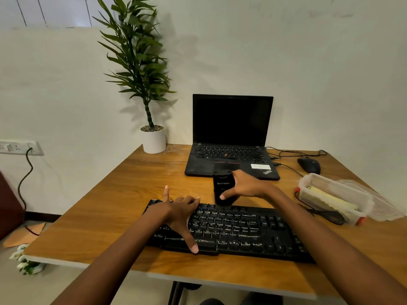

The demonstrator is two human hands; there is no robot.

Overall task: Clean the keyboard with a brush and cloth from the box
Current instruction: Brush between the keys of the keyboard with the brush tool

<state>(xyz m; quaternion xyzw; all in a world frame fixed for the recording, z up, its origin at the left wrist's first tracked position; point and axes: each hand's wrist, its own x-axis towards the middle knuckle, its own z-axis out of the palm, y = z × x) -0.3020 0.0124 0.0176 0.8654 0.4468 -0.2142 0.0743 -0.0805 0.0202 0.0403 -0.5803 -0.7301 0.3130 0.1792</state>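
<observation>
Head view: right fingers (237,177) around black brush (221,184)

open laptop (231,137), potted plant (145,84), mouse (309,165)

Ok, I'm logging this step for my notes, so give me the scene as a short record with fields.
left hand: fingers spread, pressing on the keyboard
right hand: grips the black brush, upright at the keyboard's far edge
box: open, right of keyboard, pale cloth inside
laptop: open behind the keyboard, screen dark
</observation>
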